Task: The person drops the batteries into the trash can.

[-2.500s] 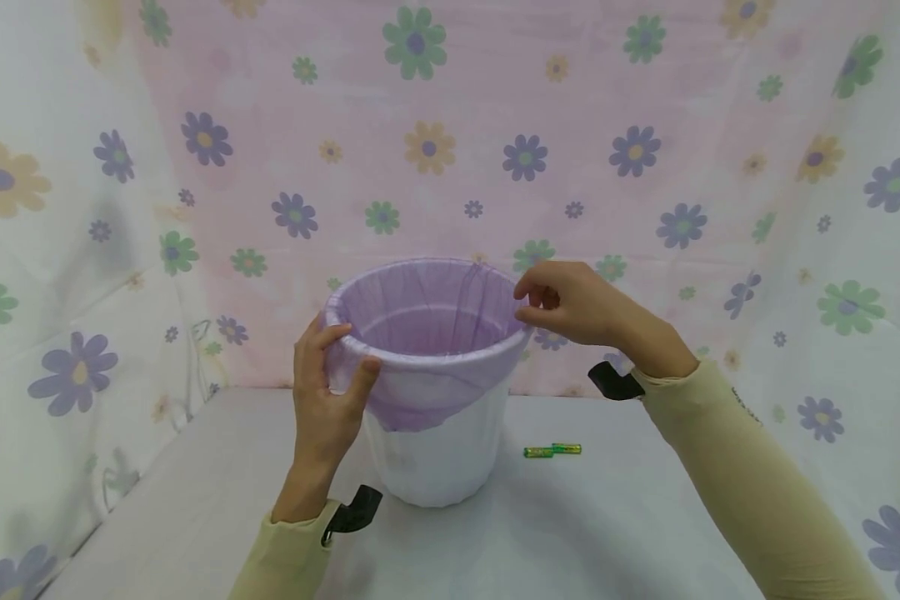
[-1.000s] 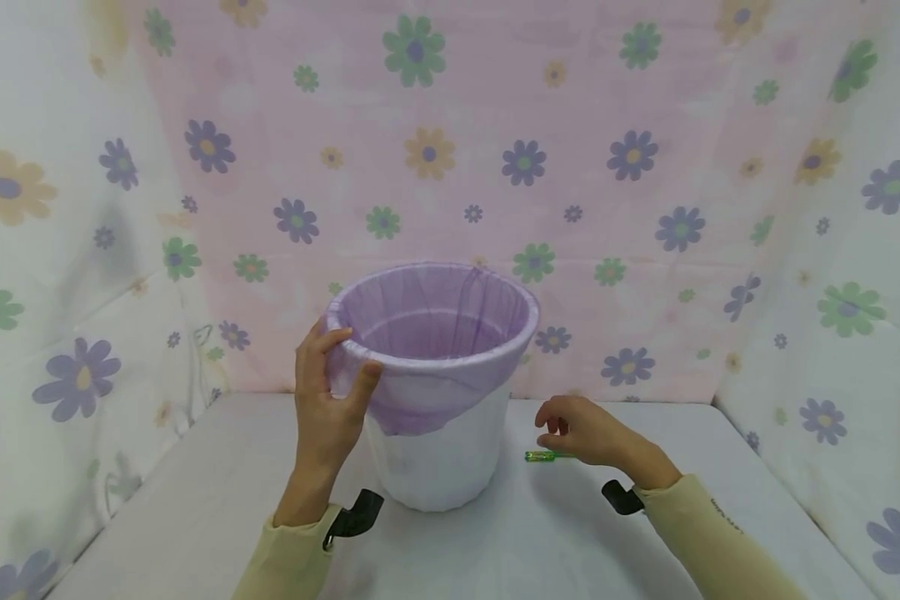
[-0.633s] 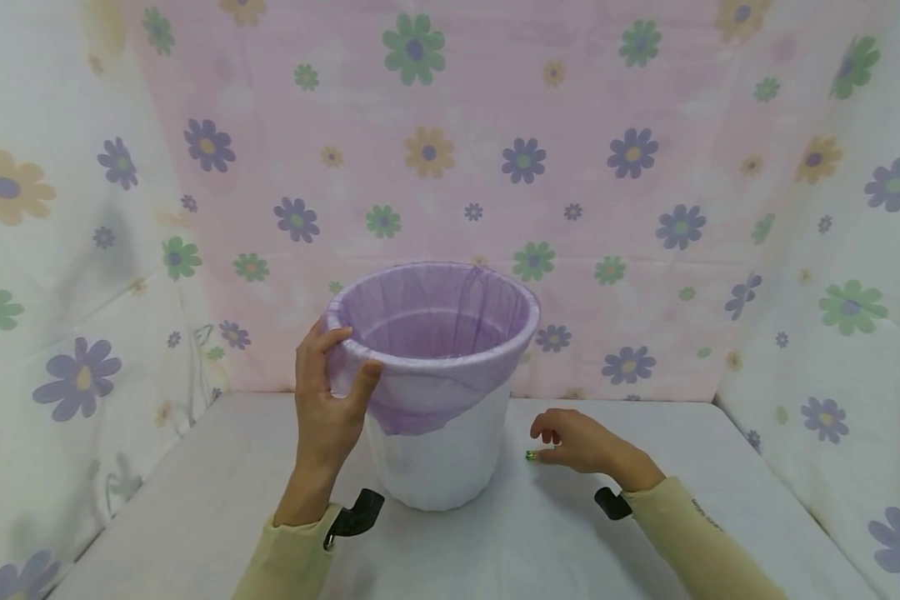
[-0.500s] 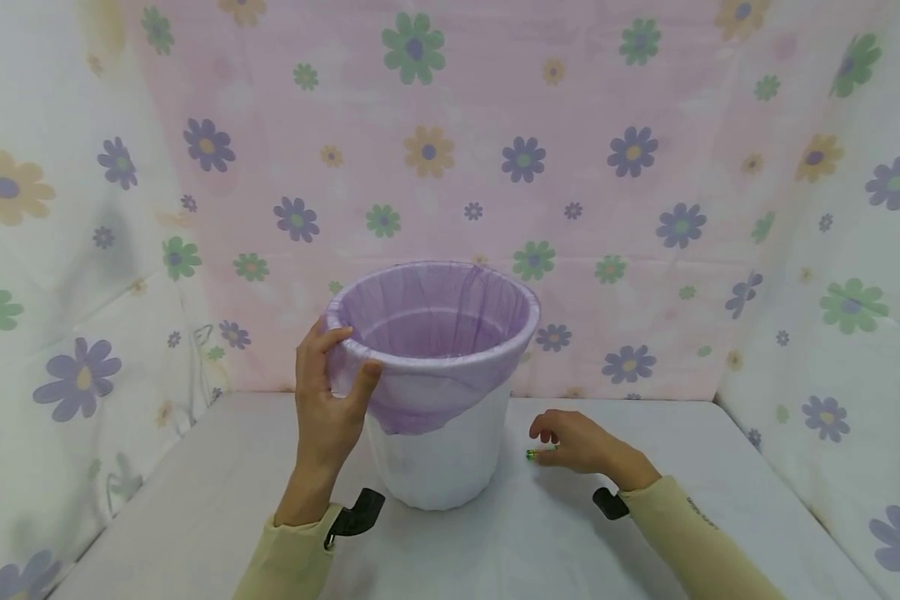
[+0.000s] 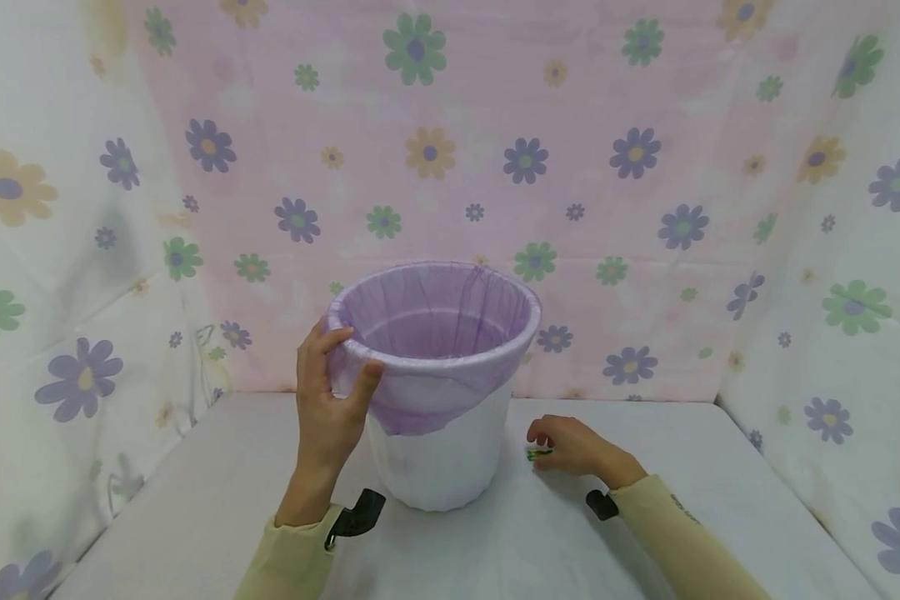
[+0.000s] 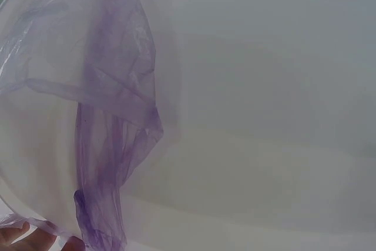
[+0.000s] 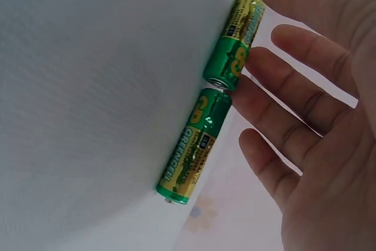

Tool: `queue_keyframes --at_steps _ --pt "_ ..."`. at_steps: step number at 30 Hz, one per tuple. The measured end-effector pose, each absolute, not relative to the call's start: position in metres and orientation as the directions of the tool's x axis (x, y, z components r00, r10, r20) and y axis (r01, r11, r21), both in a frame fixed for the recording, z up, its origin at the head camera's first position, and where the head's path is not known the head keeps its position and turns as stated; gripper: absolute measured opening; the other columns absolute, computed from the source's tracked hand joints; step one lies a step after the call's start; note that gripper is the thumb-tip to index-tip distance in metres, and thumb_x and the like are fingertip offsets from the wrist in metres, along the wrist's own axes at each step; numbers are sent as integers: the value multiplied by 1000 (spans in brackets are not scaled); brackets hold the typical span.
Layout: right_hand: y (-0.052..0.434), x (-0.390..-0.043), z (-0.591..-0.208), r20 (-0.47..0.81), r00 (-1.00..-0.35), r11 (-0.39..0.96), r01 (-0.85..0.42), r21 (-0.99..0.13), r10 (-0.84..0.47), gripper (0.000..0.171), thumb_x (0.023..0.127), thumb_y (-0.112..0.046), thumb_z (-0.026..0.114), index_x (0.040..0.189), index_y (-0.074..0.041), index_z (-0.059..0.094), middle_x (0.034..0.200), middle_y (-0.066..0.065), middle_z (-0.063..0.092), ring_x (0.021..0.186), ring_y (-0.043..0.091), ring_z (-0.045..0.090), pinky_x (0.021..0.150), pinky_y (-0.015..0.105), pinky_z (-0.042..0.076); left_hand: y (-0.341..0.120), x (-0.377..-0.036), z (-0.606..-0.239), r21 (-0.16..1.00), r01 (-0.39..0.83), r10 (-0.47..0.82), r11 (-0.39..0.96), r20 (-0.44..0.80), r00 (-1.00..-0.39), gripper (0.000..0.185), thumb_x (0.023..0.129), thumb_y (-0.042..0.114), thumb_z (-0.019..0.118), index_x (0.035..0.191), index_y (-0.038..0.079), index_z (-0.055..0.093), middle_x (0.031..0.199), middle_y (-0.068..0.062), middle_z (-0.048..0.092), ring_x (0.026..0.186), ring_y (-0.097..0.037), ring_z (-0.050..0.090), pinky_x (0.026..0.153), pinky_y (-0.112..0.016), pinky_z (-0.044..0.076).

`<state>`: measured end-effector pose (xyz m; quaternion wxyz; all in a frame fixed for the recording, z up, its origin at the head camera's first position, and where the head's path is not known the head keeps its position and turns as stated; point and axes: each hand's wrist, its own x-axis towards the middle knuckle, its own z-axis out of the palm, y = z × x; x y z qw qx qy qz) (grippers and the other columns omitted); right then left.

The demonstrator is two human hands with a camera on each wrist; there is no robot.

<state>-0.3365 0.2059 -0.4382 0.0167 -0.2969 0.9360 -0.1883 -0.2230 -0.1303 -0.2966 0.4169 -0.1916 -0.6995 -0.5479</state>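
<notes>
A white trash bin [image 5: 438,467] stands upright, lined with a translucent purple plastic bag [image 5: 435,400] folded over its rim. My left hand [image 5: 328,417] grips the bin's near left rim through the bag, thumb on the outside. In the left wrist view, the bag's loose edge hangs against the bin wall [image 6: 264,98], with fingertips [image 6: 35,242] at the lower left. To the right of the bin, my right hand [image 5: 573,446] reaches around two green and gold batteries, an upper battery [image 7: 235,39] and a lower battery [image 7: 194,145], lying end to end. Its fingers are loosely bent right beside them.
A white cloth covers the table [image 5: 195,492]. Behind it hangs a pink curtain [image 5: 472,108] printed with flowers, and pale flowered sheets flank both sides. Dark camera mounts [image 5: 356,512] sit at the wrists.
My right hand has left the bin's right rim and come down to the batteries, now mostly covering them in the head view. My left hand and the bin have stayed in place.
</notes>
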Motion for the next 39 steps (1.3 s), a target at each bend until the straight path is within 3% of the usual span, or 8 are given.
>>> queue_keyframes --at_steps 10,18,22,27,39 --pt "204 -338 -440 105 -794 735 -597 -320 -599 22 77 -19 79 93 -17 65 84 -8 60 78 11 55 72 33 46 -130 -222 -295 605 725 -188 330 794 -578 44 84 9 70 122 -3 50 142 -26 34 126 -34 37 97 -64 35" --pt "202 -337 -439 88 -793 741 -598 -305 -603 15 79 -19 77 89 -20 66 77 -15 57 72 4 50 78 39 39 -129 -222 -295 606 722 -189 332 793 -579 44 84 7 70 121 -4 50 142 -27 35 126 -34 37 97 -64 35" --pt "201 -336 -438 87 -785 733 -608 -306 -614 11 80 -17 76 86 -20 66 74 -17 55 70 3 49 74 35 40 -129 -222 -295 611 720 -190 329 790 -583 44 83 7 70 121 -3 50 142 -27 35 126 -34 37 97 -64 36" --pt "202 -335 -441 95 -785 725 -606 -328 -613 11 80 -14 75 84 -19 66 74 -15 55 70 4 49 67 29 43 -129 -222 -295 612 719 -191 329 789 -584 44 83 7 70 121 -3 50 142 -27 34 126 -35 37 97 -64 35" --pt "201 -336 -438 95 -783 699 -596 -394 -614 8 84 -16 73 89 -17 67 80 -12 60 74 6 53 69 30 46 -130 -223 -295 605 725 -193 329 795 -575 44 82 5 70 121 -4 50 141 -27 35 126 -33 37 96 -64 35"
